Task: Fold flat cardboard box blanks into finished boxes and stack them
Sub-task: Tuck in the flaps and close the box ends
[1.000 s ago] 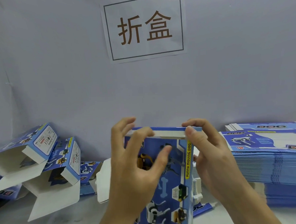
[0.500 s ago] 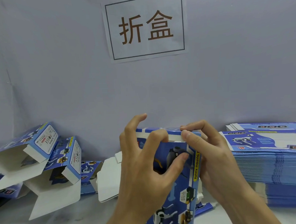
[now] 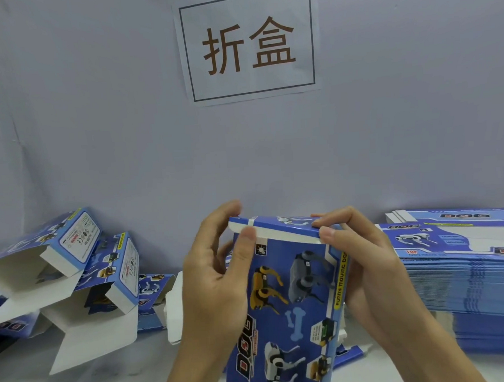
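Note:
I hold a blue cardboard box [image 3: 291, 299] printed with robot dogs upright in front of me, its top flap folded over. My left hand [image 3: 214, 283] grips the box's left side, thumb pressed on the flap's white edge. My right hand [image 3: 366, 269] holds the right side, with its thumb on the top right corner. A tall stack of flat blue blanks [image 3: 465, 273] lies at the right. Folded boxes [image 3: 83, 275] with open white flaps lie piled at the left.
A grey wall stands close behind, with a paper sign [image 3: 247, 43] bearing brown characters. More flat blue pieces [image 3: 152, 298] lie on the grey table behind the held box. The table edge is below the view.
The top flap has been pressed down and closed further. My left fingers have lifted off the front face, and the box now shows its whole front panel.

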Tool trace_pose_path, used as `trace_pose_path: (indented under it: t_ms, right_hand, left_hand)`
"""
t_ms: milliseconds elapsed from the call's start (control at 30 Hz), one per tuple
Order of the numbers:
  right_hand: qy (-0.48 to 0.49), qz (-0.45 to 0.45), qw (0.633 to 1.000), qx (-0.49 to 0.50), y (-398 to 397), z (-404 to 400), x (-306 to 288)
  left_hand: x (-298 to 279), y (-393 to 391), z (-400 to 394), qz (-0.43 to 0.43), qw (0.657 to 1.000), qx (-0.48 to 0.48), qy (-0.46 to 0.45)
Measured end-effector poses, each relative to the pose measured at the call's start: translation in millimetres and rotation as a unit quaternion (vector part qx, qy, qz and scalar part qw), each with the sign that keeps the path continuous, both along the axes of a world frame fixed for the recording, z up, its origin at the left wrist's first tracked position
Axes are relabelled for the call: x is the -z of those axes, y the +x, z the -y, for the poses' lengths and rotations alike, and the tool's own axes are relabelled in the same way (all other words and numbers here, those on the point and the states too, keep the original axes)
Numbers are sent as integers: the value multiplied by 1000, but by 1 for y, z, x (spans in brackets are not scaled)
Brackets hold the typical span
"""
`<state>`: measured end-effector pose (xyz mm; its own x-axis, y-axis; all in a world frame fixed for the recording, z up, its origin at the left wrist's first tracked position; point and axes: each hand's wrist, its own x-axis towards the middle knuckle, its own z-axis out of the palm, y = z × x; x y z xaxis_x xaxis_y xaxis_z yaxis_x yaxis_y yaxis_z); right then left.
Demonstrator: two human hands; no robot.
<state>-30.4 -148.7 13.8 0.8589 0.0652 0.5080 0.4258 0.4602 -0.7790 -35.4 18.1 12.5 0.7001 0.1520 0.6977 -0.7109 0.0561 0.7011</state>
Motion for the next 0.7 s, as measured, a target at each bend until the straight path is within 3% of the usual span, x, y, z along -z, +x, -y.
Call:
trace_pose_path:
  t_ms: [367,467,700]
  right_hand:
    - [-41,14,998,-38,-3,-1,-1]
    - [-43,7,999,-5,-2,-1,-5]
    - [-2,-20,999,-29,-5,2,-4]
  left_hand:
    - [-14,-1,-12,-89,989,113,-41]
    - [-13,-1,-10,-76,991,107,-38]
    - [-5,0,-15,-24,989,148,19]
